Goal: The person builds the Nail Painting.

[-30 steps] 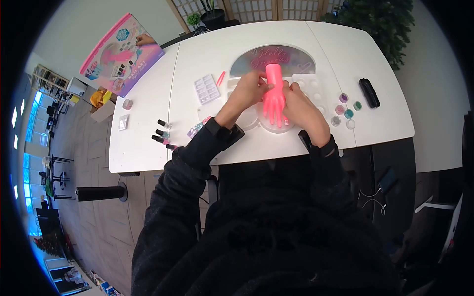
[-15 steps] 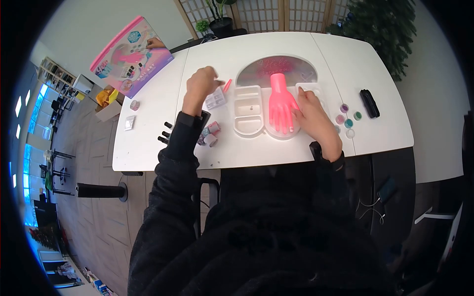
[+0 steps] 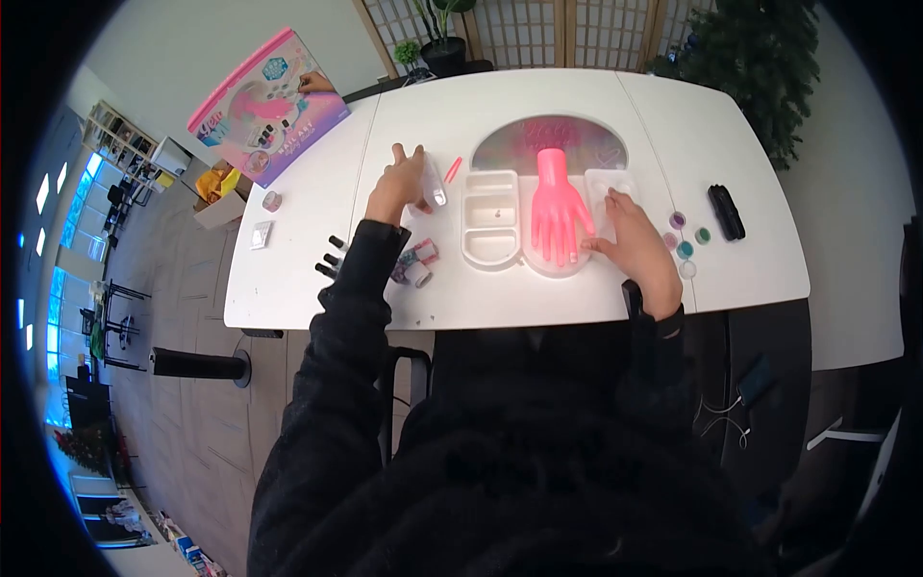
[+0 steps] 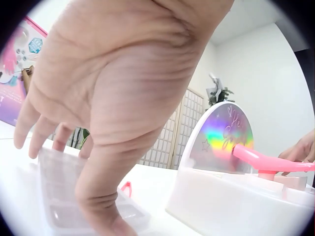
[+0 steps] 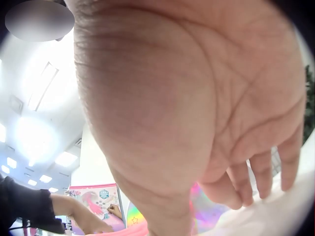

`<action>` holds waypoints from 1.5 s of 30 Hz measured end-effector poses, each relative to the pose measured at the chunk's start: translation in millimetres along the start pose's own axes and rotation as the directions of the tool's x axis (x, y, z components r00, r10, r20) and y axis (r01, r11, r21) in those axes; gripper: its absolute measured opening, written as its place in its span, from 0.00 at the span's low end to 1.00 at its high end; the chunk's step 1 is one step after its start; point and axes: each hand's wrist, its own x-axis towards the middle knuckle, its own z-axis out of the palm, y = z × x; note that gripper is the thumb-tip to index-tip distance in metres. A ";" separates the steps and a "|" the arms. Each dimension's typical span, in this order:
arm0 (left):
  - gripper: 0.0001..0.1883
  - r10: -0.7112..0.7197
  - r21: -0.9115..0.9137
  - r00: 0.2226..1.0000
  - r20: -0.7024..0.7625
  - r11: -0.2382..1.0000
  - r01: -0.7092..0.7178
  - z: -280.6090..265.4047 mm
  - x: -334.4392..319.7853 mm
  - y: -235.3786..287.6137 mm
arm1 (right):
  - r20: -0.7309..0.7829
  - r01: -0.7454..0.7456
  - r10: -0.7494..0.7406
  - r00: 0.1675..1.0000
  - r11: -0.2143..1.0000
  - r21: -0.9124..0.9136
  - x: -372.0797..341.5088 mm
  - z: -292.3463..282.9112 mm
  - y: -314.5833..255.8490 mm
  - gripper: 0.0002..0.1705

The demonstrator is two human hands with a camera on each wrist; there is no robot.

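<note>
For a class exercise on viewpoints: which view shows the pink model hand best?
The head view: the pink model hand shows from above, wrist to fingertips. The left wrist view catches it side-on, cut by the right edge; the right wrist view, only a pink strip at the bottom, probably it.

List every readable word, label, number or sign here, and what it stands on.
"NAIL ART": on the pink-and-purple cardboard box.
"He": start of the script on the silver half-round panel; the rest is too blurred to read.
Heart outline and star outline: same panel.
Too small or blurred to read: the box's blue hexagonal badge and its remaining lettering.
</note>
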 end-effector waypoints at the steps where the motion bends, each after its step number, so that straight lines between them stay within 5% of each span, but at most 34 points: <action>1: 0.47 0.002 -0.002 1.000 -0.018 1.000 -0.002 -2.4 5.6 -3.5 | -0.028 0.006 -0.006 1.000 1.000 -0.007 -3.4 4.7 1.5 0.48; 4: 0.29 0.107 -0.169 0.930 -0.351 0.970 -0.175 -7.5 11.6 -31.9 | -0.050 0.016 -0.015 0.999 1.000 0.009 -5.5 6.8 5.0 0.47; 7: 0.24 0.067 -0.339 0.875 -0.480 0.906 -0.255 -52.2 -19.6 -24.4 | -0.052 0.015 -0.013 0.999 0.999 0.043 -6.2 3.9 3.5 0.46; 9: 0.22 0.052 -0.494 0.876 -0.479 0.809 -0.318 -63.4 -30.3 -14.6 | -0.043 0.008 -0.006 0.999 0.998 0.055 -5.7 2.9 4.3 0.45; 11: 0.20 0.156 -0.612 0.809 -0.567 0.577 -0.541 -73.3 -53.3 21.0 | -0.030 0.007 -0.005 1.000 0.996 0.086 -4.5 4.5 6.0 0.43; 15: 0.18 0.294 -0.557 0.814 -0.501 0.611 -0.563 -49.8 -50.5 56.5 | -0.036 -0.029 0.031 0.999 0.998 0.063 -4.9 1.3 -4.6 0.41; 23: 0.13 0.327 -0.477 0.756 -0.567 0.618 -0.625 -31.0 -25.1 60.2 | -0.053 0.011 -0.009 0.999 0.999 0.047 -4.7 6.2 1.1 0.38; 28: 0.11 0.300 -0.515 0.799 -0.520 0.636 -0.574 -22.5 -18.8 55.0 | -0.041 0.001 0.001 0.999 0.998 0.058 -5.9 5.6 -1.5 0.39; 31: 0.12 0.288 -0.331 0.698 -0.656 0.721 -0.609 -22.2 0.4 35.0 | -0.074 0.020 -0.015 0.997 0.998 0.062 -7.2 10.2 1.6 0.37; 33: 0.11 -0.006 -0.766 0.917 -0.398 0.552 -0.329 -32.9 0.9 32.4 | -0.109 0.049 -0.045 0.993 0.998 0.031 -8.5 13.4 3.5 0.36; 34: 0.11 -0.006 -0.766 0.917 -0.398 0.552 -0.329 -29.5 7.7 27.2 | -0.109 0.048 -0.044 0.993 0.998 0.030 -7.7 12.9 3.8 0.36; 36: 0.12 0.166 -0.410 0.926 -0.340 0.860 -0.305 -7.7 24.3 13.2 | -0.091 0.045 -0.042 0.995 0.999 0.029 -7.3 12.2 2.9 0.36; 37: 0.12 0.162 -0.411 0.926 -0.341 0.860 -0.302 0.3 27.3 12.9 | -0.089 0.049 -0.046 0.995 0.998 0.029 -6.9 12.1 2.8 0.36; 39: 0.15 0.135 -0.221 0.988 -0.075 0.964 -0.148 10.8 35.1 18.1 | -0.084 0.033 -0.028 0.996 0.998 0.057 -4.9 12.0 2.5 0.35; 45: 0.20 0.109 -0.159 0.980 -0.169 0.978 -0.136 42.8 52.5 11.6 | -0.028 -0.031 0.032 0.999 0.999 0.009 -8.2 6.6 -6.9 0.36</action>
